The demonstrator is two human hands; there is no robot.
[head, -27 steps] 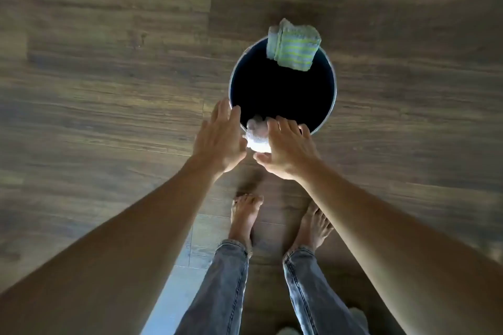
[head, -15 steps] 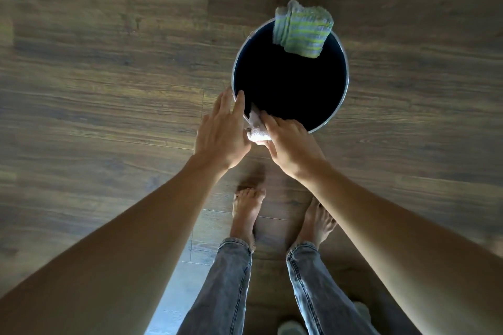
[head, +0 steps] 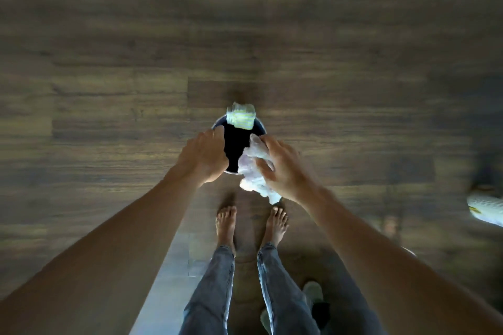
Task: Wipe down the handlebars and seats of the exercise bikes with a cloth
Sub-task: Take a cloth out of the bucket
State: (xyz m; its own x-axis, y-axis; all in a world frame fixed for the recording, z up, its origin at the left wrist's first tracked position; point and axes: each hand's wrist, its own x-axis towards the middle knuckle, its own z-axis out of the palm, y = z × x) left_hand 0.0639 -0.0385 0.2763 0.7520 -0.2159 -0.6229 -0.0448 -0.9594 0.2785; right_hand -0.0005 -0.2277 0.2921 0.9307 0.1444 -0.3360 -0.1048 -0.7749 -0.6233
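- Change noted: half a second ago the white cloth [head: 255,168] was a small wad pressed at the near rim of the bucket [head: 217,124], between the two hands. It is now lifted clear and hangs open, partly unfurled. The view has also pulled back and is motion-blurred, so the person appears to be straightening up.
- Judgement: cloth pick-up is done. No bike, handlebar or seat is in view, so no wiping has started; the next step would be carrying the cloth to a bike.
- Left hand [head: 202,156]: fingers curled over the left rim of the bucket, apparently gripping or steadying it. Earlier it lay flat beside the cloth.
- Bucket: dark inside, standing on the wooden floor [head: 109,76] just ahead of the bare feet. A second, green-striped cloth [head: 241,115] remains draped over its far rim, untouched.
- White cloth: held above the bucket's right side, its loose tail trailing toward the person.
- Right hand [head: 283,168]: fingers clenched around the white cloth, bunching it on the cloth's right side.
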